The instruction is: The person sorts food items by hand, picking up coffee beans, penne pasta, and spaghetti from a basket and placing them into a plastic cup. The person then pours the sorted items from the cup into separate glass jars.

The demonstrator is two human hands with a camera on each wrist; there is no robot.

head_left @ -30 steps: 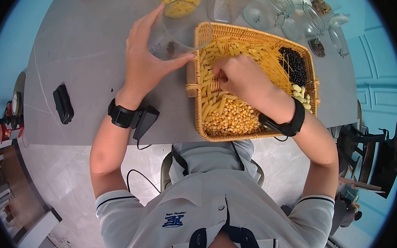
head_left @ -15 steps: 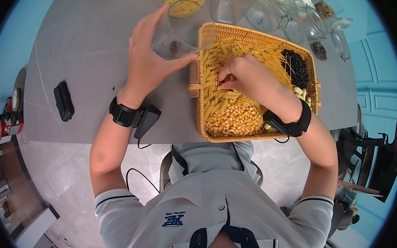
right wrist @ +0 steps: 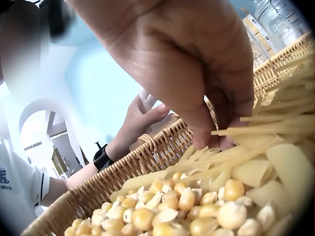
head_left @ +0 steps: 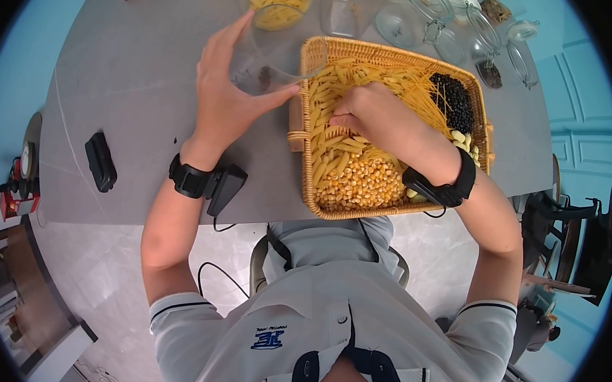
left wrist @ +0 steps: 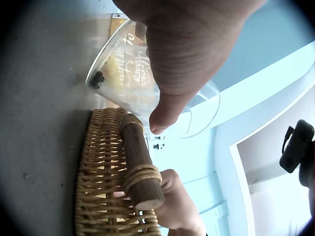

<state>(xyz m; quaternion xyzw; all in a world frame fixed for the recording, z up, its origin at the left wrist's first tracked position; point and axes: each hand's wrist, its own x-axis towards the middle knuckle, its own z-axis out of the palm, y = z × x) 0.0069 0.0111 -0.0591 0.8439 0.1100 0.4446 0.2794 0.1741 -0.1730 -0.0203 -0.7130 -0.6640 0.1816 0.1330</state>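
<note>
My left hand (head_left: 224,91) holds a clear cup (left wrist: 135,88) with white lettering, thumb on one side and fingers on the other. The cup stands upright beside the basket, a few dark bits (left wrist: 96,80) low in it. My right hand (head_left: 381,115) reaches down into the wicker basket (head_left: 303,177). Its thumb and curled fingers pinch at the penne (right wrist: 253,169), fingertips partly hidden among the pieces. Beside the penne in the basket lie corn kernels (head_left: 362,184), spaghetti (head_left: 421,100), black beans (head_left: 453,105) and pale oblong pieces (head_left: 458,137).
Beyond the cup is a clear container with penne (head_left: 279,7). Several clip-top glass jars (head_left: 400,25) line the back right. A black case (head_left: 100,161) lies on the left of the grey table (head_left: 136,110). The basket's wooden handle (left wrist: 140,162) faces the cup.
My right thumb and fingers, parted half a second ago, have come together over the penne. The left hand keeps its hold on the cup.
</note>
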